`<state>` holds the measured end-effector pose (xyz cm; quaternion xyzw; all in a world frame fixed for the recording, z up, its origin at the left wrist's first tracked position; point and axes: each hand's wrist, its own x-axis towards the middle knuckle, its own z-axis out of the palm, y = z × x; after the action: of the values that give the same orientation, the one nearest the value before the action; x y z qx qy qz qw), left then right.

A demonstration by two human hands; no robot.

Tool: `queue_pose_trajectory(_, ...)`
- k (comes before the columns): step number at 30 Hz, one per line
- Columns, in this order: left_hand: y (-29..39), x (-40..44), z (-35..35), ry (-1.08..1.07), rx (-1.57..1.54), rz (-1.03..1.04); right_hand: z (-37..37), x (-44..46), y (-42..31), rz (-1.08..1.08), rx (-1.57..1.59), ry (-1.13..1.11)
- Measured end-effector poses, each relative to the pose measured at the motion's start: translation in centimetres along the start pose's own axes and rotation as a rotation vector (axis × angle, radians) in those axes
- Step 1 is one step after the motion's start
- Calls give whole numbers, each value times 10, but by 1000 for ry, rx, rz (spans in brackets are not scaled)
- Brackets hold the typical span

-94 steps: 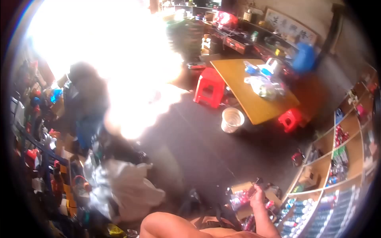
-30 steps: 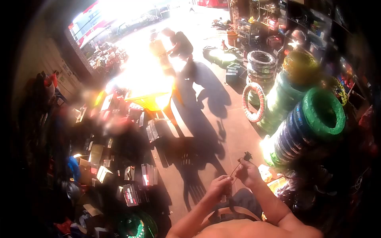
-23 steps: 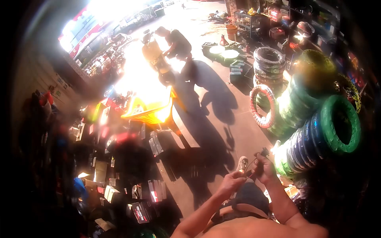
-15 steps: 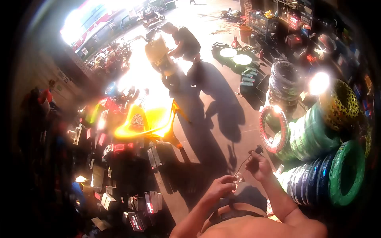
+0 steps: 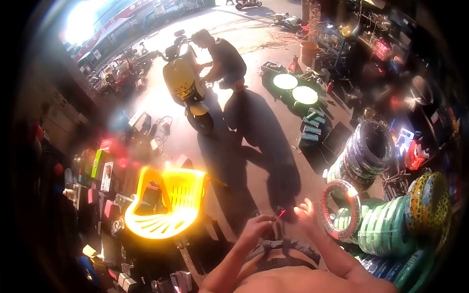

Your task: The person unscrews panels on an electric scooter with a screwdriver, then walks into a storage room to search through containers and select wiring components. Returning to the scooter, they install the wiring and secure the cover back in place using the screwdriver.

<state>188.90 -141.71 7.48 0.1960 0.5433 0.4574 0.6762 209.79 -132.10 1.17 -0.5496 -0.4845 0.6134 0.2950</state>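
Observation:
My left hand (image 5: 259, 228) is closed in a pinch at my waist. A short, thin red wire (image 5: 281, 213) sticks out from its fingertips, and a small dark piece shows just above the fingers, too blurred to name. To the right, my right hand (image 5: 307, 214) is raised with its fingers partly curled and apart. Nothing shows clearly between them. The two hands are a short distance apart, with the red wire's tip in the gap.
Ahead, a person (image 5: 222, 58) bends beside a yellow scooter (image 5: 181, 78). A yellow plastic chair (image 5: 168, 205) stands at left near boxes. Wrapped tyres (image 5: 386, 227) are stacked at right. Two pale round lids (image 5: 305, 94) lie farther off, near green boxes (image 5: 311, 124).
My right hand no longer shows the black connector and cable it held. The red wire now shows at my left hand. My view has shifted, bringing the chair and scooter into clearer sight.

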Motion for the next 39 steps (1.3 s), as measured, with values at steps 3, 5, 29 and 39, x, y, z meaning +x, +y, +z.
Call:
queue_pose_trajectory(3,58,63,-20,-159,93,-107,10,48,-71,-341,-348,-240)
queue_pose_trajectory(5,99,91,-34,-213,243,-153,30,84,-129,-468,-422,-490)
queue_pose_trajectory(29,377,330,-235,771,-571,562,363,550,-387,-77,-420,-1568)
queue_pose_trajectory(39,473,357,-419,895,-313,484,541,598,-374,27,-235,-1307)
